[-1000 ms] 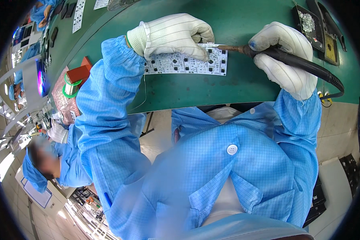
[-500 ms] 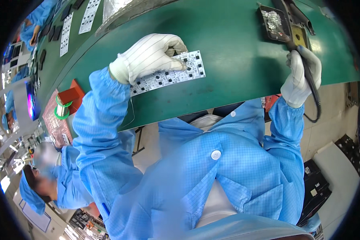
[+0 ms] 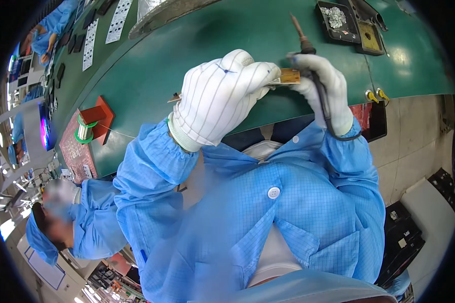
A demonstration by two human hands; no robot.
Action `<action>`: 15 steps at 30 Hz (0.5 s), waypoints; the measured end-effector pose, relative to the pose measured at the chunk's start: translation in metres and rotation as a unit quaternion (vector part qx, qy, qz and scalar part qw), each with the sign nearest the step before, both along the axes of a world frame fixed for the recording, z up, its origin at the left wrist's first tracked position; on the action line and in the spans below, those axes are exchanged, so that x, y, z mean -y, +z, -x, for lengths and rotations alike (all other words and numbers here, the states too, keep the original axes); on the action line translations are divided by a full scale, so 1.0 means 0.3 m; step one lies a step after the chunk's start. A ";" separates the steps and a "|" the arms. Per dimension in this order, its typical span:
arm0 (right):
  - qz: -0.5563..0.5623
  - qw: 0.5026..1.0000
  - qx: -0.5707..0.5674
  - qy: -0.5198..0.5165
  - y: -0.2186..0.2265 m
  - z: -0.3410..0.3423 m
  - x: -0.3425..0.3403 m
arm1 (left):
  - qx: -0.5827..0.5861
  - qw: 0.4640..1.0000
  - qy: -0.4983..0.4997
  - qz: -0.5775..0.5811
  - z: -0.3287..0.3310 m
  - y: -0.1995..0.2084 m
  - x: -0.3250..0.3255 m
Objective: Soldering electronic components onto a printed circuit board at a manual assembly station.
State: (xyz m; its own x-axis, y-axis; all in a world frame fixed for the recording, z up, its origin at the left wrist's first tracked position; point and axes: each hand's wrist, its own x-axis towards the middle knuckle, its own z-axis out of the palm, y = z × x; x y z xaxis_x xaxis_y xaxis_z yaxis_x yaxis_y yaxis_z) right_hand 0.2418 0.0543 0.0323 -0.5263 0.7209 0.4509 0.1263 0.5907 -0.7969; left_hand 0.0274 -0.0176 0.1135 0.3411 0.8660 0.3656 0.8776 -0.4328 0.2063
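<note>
My gloved left hand is closed on a circuit board, lifted and tilted so that its white component face no longer shows. The brownish right end of the board sticks out past my fingertips; the rest is mostly hidden behind the glove. Just right of it, my gloved right hand grips a soldering iron, its tip pointing up and away from the board. The fingers of this hand are at the board's right end, perhaps touching it. From the iron, a dark cord runs down over the right wrist.
A solder wire spool sits by an orange-red stand at left. Far right, a black tray holds silvery scraps beside a sponge holder. White circuit boards lie far left. A co-worker sits lower left.
My left hand has raised and tilted the board, moving toward me and right. My right hand has brought the soldering iron left, away from the scrap tray, to the board's end.
</note>
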 end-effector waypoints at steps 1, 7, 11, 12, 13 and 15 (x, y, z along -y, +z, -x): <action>-0.090 0.996 0.002 0.017 -0.015 0.009 -0.008 | -0.018 1.000 0.002 -0.016 -0.006 -0.002 0.007; -0.107 0.994 -0.029 -0.001 -0.055 0.025 0.000 | 0.014 0.995 0.045 -0.087 0.051 0.013 0.096; -0.068 0.997 -0.041 -0.025 -0.059 0.043 0.012 | 0.151 0.958 0.202 -0.136 0.191 -0.031 0.189; -0.072 0.996 -0.032 -0.037 -0.059 0.045 0.016 | 0.177 0.941 0.261 -0.120 0.225 -0.054 0.216; -0.066 0.997 -0.026 -0.028 -0.061 0.047 0.019 | 0.191 0.920 0.323 -0.111 0.259 -0.077 0.239; -0.053 0.997 -0.037 -0.049 -0.063 0.048 0.023 | 0.400 0.829 0.386 -0.060 0.305 -0.136 0.255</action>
State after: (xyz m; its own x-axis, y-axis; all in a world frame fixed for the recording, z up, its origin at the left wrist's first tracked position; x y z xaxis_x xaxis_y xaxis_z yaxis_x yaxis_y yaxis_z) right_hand 0.2275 0.0474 0.0135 -0.4183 0.7133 0.5624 0.1306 0.6599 -0.7399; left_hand -0.0641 -0.0942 0.0727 -0.6913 0.6542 0.3070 0.5059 0.1347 0.8520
